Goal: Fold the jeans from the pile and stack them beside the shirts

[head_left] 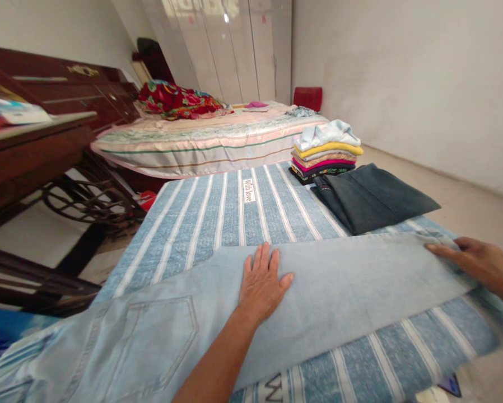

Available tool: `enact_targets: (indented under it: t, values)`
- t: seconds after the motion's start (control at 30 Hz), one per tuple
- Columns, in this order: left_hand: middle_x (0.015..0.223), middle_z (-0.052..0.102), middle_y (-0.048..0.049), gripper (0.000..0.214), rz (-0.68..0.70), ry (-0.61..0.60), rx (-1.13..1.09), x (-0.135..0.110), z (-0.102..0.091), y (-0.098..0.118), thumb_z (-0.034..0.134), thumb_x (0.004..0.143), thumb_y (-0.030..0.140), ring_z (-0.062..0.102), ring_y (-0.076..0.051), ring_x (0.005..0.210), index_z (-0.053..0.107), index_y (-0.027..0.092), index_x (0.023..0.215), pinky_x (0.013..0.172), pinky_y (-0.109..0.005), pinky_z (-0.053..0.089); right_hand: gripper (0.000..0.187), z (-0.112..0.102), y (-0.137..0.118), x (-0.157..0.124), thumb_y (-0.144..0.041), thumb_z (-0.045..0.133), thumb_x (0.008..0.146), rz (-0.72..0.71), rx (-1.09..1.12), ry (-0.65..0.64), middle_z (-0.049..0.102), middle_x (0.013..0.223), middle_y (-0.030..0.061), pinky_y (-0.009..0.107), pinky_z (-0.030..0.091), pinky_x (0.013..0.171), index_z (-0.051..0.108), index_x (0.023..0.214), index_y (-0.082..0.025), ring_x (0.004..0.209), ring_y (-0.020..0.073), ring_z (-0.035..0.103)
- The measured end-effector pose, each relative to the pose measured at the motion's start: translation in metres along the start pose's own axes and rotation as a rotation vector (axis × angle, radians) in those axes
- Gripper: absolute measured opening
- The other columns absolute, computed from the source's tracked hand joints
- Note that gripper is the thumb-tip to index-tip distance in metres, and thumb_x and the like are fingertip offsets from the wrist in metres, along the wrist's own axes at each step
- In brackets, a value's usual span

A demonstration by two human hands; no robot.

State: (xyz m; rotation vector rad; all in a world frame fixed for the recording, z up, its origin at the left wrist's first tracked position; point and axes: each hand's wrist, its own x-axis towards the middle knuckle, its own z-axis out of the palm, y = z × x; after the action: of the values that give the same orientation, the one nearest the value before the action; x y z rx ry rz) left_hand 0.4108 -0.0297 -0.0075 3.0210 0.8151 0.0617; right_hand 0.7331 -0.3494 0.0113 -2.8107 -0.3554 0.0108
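Note:
Light blue jeans (344,285) lie stretched across the blue striped mattress (218,212), back pocket toward the lower left. My left hand (263,280) rests flat on the middle of the jeans' leg, fingers spread and open, holding nothing. My right hand (478,263) lies at the leg's far right end near the hem, its fingers extended on the fabric's edge; whether they pinch the cloth does not show.
A folded dark garment (373,196) lies beyond the jeans at right, with a stack of folded coloured clothes (325,151) behind it. A second bed (201,140) with a red floral heap stands further back. A dark wooden table (33,151) stands to the left.

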Motion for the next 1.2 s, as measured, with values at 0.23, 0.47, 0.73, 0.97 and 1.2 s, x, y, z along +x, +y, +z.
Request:
enact_targets:
  t: [0.23, 0.47, 0.73, 0.97, 1.2]
  values:
    - [0.151, 0.019, -0.0114, 0.067, 0.010, 0.014, -0.003, -0.002, 0.002, 0.000, 0.024, 0.088, 0.058, 0.012, -0.026, 0.139, 0.029, 0.017, 0.141, 0.109, -0.048, 0.015, 0.046, 0.014, 0.011, 0.001, -0.073, 0.043, 0.067, -0.001, -0.154, 0.027, 0.063, 0.078, 0.0190, 0.039, 0.038, 0.060, 0.056, 0.076, -0.029, 0.068, 0.0303, 0.058]
    - [0.151, 0.020, -0.0123, 0.068, 0.008, 0.025, -0.036, -0.003, 0.002, 0.000, 0.022, 0.088, 0.060, 0.012, -0.026, 0.139, 0.030, 0.017, 0.140, 0.109, -0.048, 0.015, 0.055, 0.017, 0.008, -0.001, -0.075, 0.033, 0.071, 0.021, -0.287, -0.076, 0.063, 0.090, 0.0234, 0.042, 0.039, 0.062, 0.055, 0.090, -0.027, 0.077, 0.0336, 0.061]
    - [0.151, 0.019, -0.0125, 0.069, 0.003, -0.001, -0.065, -0.004, 0.001, 0.002, 0.024, 0.087, 0.059, 0.012, -0.027, 0.139, 0.028, 0.016, 0.141, 0.109, -0.049, 0.015, 0.053, 0.018, -0.091, -0.078, -0.050, 0.023, 0.085, -0.564, -0.282, 0.205, 0.059, 0.115, 0.0180, 0.044, 0.043, 0.088, 0.055, 0.112, -0.018, 0.102, 0.0310, 0.056]
    - [0.151, 0.019, -0.0140, 0.066, 0.022, -0.011, -0.049, -0.006, -0.003, 0.000, 0.028, 0.088, 0.056, 0.010, -0.027, 0.139, 0.029, 0.016, 0.141, 0.109, -0.050, 0.017, 0.042, 0.073, -0.224, -0.160, -0.033, 0.035, 0.091, -1.119, 0.085, -0.034, 0.047, 0.135, 0.0108, 0.041, 0.033, 0.105, 0.051, 0.126, -0.016, 0.127, 0.0224, 0.039]
    - [0.151, 0.019, -0.0112, 0.060, 0.039, 0.039, -0.085, -0.008, 0.000, -0.005, 0.035, 0.088, 0.049, 0.013, -0.026, 0.139, 0.032, 0.018, 0.139, 0.109, -0.049, 0.018, 0.063, 0.099, -0.239, -0.146, -0.053, 0.031, 0.091, -1.115, 0.050, -0.208, 0.032, 0.145, 0.0113, 0.048, 0.023, 0.109, 0.037, 0.138, -0.012, 0.135, 0.0254, 0.023]
